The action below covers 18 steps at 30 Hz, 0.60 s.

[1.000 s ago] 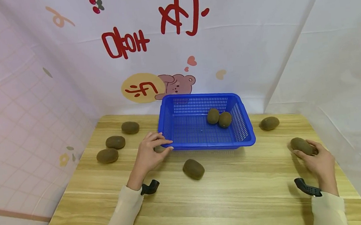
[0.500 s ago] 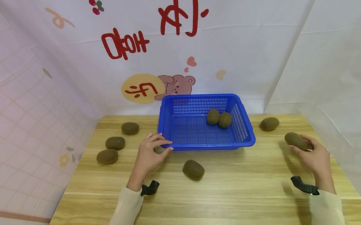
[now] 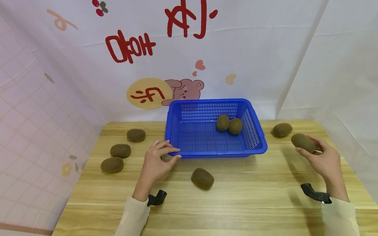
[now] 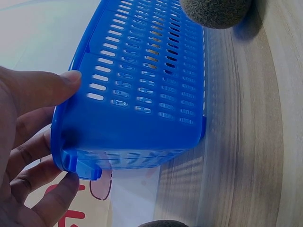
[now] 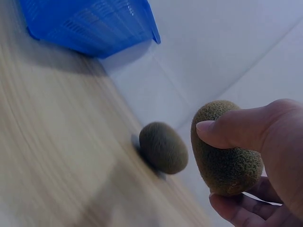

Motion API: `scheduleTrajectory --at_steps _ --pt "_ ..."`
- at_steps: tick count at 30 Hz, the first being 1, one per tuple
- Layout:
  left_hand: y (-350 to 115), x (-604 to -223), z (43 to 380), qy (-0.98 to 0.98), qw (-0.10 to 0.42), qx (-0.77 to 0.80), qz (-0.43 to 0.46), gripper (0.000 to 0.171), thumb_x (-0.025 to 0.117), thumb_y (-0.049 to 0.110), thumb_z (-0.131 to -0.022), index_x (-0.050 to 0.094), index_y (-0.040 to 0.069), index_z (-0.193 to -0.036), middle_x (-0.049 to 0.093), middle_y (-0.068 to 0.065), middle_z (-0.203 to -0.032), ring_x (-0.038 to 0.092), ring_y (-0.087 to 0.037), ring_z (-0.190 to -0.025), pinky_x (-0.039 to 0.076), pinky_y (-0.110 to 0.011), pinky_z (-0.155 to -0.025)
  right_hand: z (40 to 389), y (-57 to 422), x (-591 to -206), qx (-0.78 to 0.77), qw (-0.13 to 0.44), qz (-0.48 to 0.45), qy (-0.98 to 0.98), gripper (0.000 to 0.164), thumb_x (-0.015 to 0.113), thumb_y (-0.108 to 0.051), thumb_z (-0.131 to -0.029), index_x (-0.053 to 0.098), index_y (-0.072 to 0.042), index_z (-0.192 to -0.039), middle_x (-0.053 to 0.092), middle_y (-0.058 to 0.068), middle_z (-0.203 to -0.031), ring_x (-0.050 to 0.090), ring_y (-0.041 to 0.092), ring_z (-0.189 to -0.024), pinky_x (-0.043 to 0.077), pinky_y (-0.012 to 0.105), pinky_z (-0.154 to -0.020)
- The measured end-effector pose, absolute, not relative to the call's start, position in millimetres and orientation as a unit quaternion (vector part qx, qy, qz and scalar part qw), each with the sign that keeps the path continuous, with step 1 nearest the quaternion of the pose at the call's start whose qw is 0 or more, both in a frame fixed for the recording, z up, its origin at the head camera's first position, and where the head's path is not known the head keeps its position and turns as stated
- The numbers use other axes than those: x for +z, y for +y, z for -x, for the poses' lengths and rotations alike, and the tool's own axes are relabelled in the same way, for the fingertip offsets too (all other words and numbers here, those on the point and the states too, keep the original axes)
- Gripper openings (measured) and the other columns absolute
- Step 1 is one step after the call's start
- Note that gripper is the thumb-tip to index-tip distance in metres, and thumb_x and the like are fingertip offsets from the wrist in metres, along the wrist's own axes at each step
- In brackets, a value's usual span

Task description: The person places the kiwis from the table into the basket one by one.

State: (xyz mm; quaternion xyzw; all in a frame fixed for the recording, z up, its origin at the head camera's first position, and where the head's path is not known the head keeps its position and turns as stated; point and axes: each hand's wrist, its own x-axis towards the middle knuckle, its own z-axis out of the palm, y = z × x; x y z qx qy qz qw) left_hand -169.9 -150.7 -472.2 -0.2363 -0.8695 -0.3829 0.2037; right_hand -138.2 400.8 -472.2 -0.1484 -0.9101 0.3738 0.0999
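My right hand (image 3: 325, 159) holds a brown kiwi (image 3: 303, 143) raised off the table, pinched between thumb and fingers; the right wrist view shows this kiwi (image 5: 222, 156) up close. With thumb and fingers, my left hand (image 3: 155, 161) grips the rim of the blue plastic basket (image 3: 212, 154) at its near left corner. Two kiwis (image 3: 223, 122) lie touching inside the basket, toward its right side. Partly hidden behind the left hand is another kiwi (image 3: 167, 157), beside the basket.
Several kiwis (image 3: 120, 150) lie on the wooden table (image 3: 243, 210) at the left. One kiwi (image 3: 202, 178) sits in front of the basket, and another kiwi (image 3: 281, 129) lies to its right. A printed white cloth (image 3: 253, 46) hangs behind and at both sides.
My right hand has lifted the kiwi and carried it leftward and farther from me, toward the basket. The left hand has stayed on the rim.
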Motion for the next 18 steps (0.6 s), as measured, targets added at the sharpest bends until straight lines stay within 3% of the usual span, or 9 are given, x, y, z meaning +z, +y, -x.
scheduleTrajectory --at_steps 9,18 --pt "-150 -472 169 -0.870 0.200 -0.387 0.232 0.017 0.088 0.021 -0.082 0.084 0.016 -0.098 0.075 -0.001 -0.099 0.063 -0.029 -0.122 0.055 -0.045 -0.103 142 384 -458 0.395 0.095 0.126 -0.905 0.076 0.079 -0.046 -0.088 0.050 -0.020 -0.153 0.058 0.000 -0.129 0.053 -0.012 -0.090 0.048 0.004 -0.071" --pt "-150 -472 169 -0.872 0.193 -0.389 0.226 0.017 0.088 0.022 -0.083 0.084 0.017 -0.098 0.075 -0.002 -0.100 0.063 -0.028 -0.122 0.056 -0.043 -0.101 151 361 -444 0.414 0.115 0.101 -0.897 0.073 0.082 -0.038 -0.088 0.053 -0.018 -0.151 0.059 -0.009 -0.121 0.055 -0.013 -0.090 0.048 0.002 -0.074"
